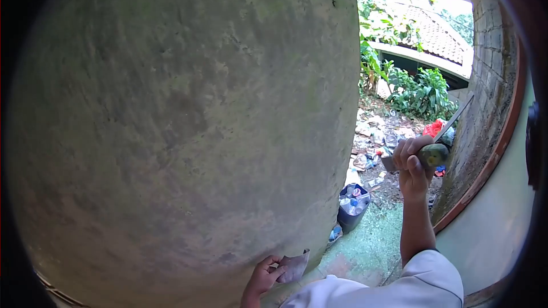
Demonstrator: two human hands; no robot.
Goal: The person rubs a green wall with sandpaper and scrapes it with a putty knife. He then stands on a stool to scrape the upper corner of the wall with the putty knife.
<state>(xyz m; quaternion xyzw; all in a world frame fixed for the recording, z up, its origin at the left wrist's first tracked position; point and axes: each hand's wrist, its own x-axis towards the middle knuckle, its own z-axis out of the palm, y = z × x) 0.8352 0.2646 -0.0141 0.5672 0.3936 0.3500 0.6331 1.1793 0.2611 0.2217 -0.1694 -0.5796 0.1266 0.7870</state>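
Note:
My right hand (415, 162) is raised in the doorway, fingers wrapped round a plastering trowel (454, 118). Its long thin metal blade shows nearly edge-on and slants up to the right. A thick, rounded, greenish handle end sticks out beside my fingers. Low down, close to the plastered wall (194, 120), my left hand (267, 276) pinches a greyish-brown piece of sandpaper (294, 268) with a curled corner. The wall's rough surface has dark and greenish stains and fills most of the view.
A dark bin (352, 208) with plastic waste stands by the wall's edge, on a pale green floor (374, 239). Litter (377, 137) covers the ground outside, before green plants (425, 91) and a tiled roof (436, 28). A block wall (485, 63) rises on the right.

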